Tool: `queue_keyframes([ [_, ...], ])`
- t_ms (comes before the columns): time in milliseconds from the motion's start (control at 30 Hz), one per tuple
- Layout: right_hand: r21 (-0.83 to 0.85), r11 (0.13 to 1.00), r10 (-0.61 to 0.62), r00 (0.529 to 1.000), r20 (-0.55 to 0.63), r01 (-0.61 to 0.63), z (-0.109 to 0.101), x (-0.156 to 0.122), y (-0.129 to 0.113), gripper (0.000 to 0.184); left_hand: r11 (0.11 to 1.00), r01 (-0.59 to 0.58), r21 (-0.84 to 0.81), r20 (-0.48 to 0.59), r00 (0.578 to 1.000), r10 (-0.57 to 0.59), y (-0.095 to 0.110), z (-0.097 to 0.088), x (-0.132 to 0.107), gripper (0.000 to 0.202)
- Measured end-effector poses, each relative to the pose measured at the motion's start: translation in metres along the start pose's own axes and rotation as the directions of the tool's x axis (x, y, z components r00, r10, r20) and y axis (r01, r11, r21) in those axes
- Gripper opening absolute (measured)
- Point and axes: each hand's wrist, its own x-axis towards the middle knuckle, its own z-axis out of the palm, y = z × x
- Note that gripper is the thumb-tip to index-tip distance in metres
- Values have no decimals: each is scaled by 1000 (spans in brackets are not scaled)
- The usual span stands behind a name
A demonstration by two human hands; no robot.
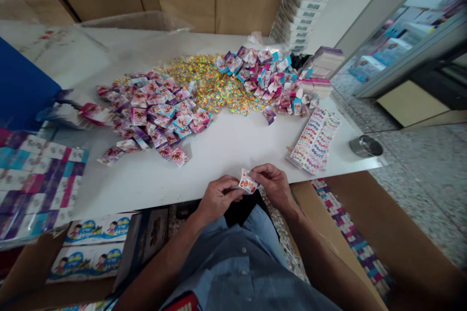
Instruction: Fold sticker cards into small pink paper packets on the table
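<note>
Left hand [219, 199] and right hand [273, 186] clamp a small printed packet [247, 181] between them

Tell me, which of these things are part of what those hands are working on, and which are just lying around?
Part of the work: the left hand, the right hand, the small printed packet held between them, the heap of packets, the shiny gold bits.

Probably just lying around: the sticker sheets, the metal tin, the stacked boxes.
</note>
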Motion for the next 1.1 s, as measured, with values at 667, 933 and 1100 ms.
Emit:
queue_keyframes([
  [667,141,908,-373,914,-158,395,5,-42,11,3,937,-198,-288,-402,913,69,13,55,5,31],
  [933,217,966,-115,985,-132,142,5,-29,19,36,955,-7,-295,-395,911,-115,9,47,19,50],
  [1100,66,995,-67,997,-30,69,1,-9,16,24,985,11,-175,-395,915,-80,5,43,38,47],
])
